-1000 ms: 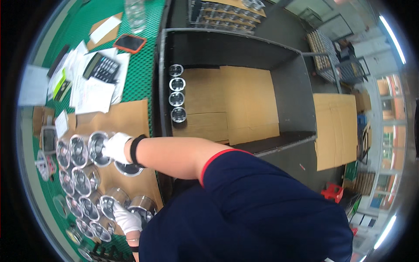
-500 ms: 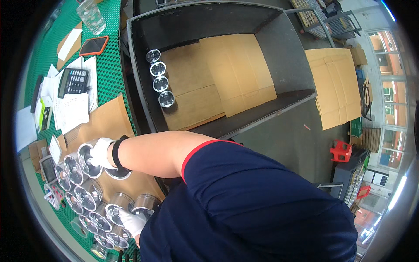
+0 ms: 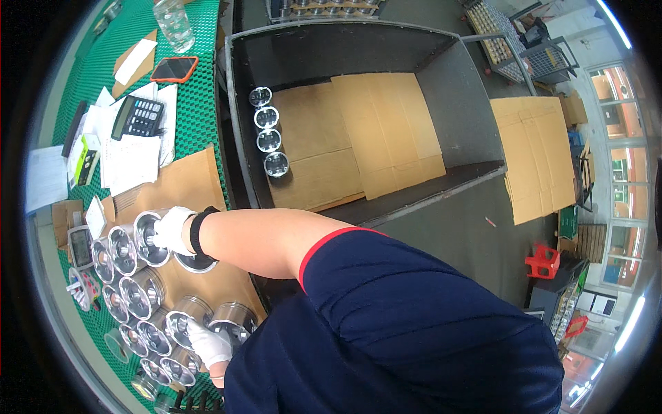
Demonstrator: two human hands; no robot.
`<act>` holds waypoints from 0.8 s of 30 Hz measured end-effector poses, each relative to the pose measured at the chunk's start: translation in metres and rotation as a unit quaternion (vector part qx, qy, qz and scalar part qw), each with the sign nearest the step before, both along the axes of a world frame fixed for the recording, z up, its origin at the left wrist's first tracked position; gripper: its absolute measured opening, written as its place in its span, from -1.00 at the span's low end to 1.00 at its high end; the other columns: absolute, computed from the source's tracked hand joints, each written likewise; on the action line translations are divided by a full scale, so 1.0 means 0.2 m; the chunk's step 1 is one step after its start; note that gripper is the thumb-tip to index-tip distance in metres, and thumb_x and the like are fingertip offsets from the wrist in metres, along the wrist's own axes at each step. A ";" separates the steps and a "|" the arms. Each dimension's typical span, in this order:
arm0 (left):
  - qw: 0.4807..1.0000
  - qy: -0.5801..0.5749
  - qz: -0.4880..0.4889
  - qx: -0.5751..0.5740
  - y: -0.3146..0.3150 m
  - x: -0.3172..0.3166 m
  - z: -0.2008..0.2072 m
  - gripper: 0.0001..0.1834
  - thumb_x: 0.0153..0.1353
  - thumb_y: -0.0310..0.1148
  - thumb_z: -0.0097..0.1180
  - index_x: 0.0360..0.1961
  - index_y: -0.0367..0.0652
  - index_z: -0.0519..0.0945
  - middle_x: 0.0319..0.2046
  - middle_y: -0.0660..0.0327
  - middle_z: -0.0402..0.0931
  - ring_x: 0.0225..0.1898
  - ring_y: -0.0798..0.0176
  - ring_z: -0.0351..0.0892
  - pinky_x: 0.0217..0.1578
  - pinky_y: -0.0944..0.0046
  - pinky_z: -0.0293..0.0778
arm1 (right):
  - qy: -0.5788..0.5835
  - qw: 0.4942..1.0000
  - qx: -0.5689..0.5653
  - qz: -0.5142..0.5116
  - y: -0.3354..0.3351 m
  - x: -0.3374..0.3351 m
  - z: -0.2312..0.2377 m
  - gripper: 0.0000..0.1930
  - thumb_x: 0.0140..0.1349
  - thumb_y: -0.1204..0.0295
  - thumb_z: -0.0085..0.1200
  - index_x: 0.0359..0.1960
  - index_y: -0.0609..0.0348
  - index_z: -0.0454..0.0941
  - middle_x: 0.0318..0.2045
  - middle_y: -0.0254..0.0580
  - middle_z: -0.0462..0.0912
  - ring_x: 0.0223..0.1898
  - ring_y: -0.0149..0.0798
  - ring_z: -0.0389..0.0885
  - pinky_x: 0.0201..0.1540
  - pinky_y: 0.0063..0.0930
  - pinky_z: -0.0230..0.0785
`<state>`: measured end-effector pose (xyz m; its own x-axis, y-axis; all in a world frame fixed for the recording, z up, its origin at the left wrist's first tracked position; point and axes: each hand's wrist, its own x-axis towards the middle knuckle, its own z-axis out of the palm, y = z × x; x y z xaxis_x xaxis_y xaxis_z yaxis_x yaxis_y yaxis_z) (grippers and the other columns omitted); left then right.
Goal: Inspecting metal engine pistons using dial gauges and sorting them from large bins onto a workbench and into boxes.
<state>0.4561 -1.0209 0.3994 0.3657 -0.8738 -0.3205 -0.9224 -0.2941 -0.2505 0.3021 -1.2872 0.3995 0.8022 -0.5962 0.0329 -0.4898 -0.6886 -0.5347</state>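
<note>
Several silver metal pistons stand grouped on the near part of the bench, their hollow ends facing me. My right hand, in a white glove with a black band at the wrist, has its fingers inside the open end of a piston and grips it. Another piston is partly hidden under that wrist. Lower down, my left hand, also white-gloved, grips a piston with its fingers at the opening. Close beside it is a further piston, partly covered by my sleeve. Both hands' fingertips are hidden.
A dark metal bin lined with cardboard holds a row of pistons along its left side. On the green mat lie a calculator, a phone, papers and a clear bottle. A red stool stands right.
My view has shifted slightly, so the bench and bin appear further right and mostly lower. Both hands keep nearly the same places on their pistons.
</note>
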 end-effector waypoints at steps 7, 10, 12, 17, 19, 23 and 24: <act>0.995 0.100 0.012 -0.016 -0.04 -0.07 0.08 -0.10 -0.06 -0.40 0.21 0.31 -0.53 0.11 0.20 -0.35 0.28 0.23 -0.30 0.30 0.30 0.00 0.19 | 0.039 0.998 0.033 0.025 0.04 -0.11 0.02 -0.74 0.20 0.35 0.02 -0.13 0.08 0.65 -0.24 -0.01 0.70 -0.26 0.01 0.70 -0.18 -0.16 0.54; 0.995 0.092 0.021 -0.025 -0.01 -0.06 0.07 -0.10 -0.05 -0.40 0.22 0.31 -0.53 0.11 0.20 -0.34 0.29 0.22 -0.30 0.31 0.29 -0.02 0.20 | 0.016 0.988 0.149 -0.043 0.13 -0.39 0.20 -0.67 0.37 0.25 -0.19 -0.09 0.08 0.61 -0.22 0.04 0.68 -0.23 0.06 0.66 -0.15 -0.21 0.50; 0.995 0.093 -0.007 -0.036 -0.02 -0.03 0.08 -0.10 -0.04 -0.39 0.22 0.32 -0.50 0.11 0.20 -0.32 0.29 0.21 -0.28 0.33 0.27 -0.02 0.23 | -0.044 0.982 0.175 -0.061 0.16 -0.62 0.25 -0.71 0.37 0.26 -0.17 -0.11 0.08 0.59 -0.22 0.01 0.68 -0.22 0.06 0.65 -0.17 -0.22 0.50; 1.000 0.016 0.017 0.012 0.00 0.01 0.04 0.09 -0.11 -0.15 0.35 0.38 -0.38 0.04 0.12 -0.22 0.41 0.12 -0.16 0.48 0.17 0.06 0.38 | -0.087 0.975 0.120 -0.167 0.29 -1.28 0.45 -0.73 0.04 0.46 0.05 -0.20 0.28 0.48 -0.25 0.21 0.59 -0.25 0.22 0.63 -0.20 -0.02 0.50; 0.996 0.014 0.065 0.060 -0.06 -0.05 0.09 0.09 -0.10 -0.15 0.34 0.39 -0.36 0.04 0.08 -0.18 0.44 0.07 -0.14 0.52 0.13 0.07 0.42 | -0.034 0.965 0.106 -0.238 0.34 -1.56 0.41 -0.61 0.00 0.46 0.08 -0.07 0.29 0.43 -0.24 0.23 0.59 -0.25 0.24 0.62 -0.18 -0.02 0.51; 0.992 -0.028 0.087 0.085 -0.11 -0.17 0.21 0.03 -0.15 -0.22 0.32 0.37 -0.30 0.12 -0.01 -0.16 0.49 -0.03 -0.16 0.59 0.05 0.04 0.50 | 0.054 0.929 0.032 -0.364 0.40 -2.17 0.14 -0.52 0.05 0.43 0.10 0.04 0.34 0.38 -0.28 0.27 0.60 -0.33 0.25 0.63 -0.23 0.03 0.51; 0.992 -0.046 0.082 0.088 -0.17 -0.32 0.29 0.00 -0.17 -0.25 0.30 0.36 -0.28 0.16 0.00 -0.18 0.49 -0.02 -0.19 0.58 0.06 0.02 0.49 | 0.114 0.896 0.096 -0.418 0.41 -2.33 0.09 -0.41 0.00 0.46 0.18 0.13 0.35 0.35 -0.16 0.32 0.56 -0.17 0.29 0.59 -0.12 -0.02 0.49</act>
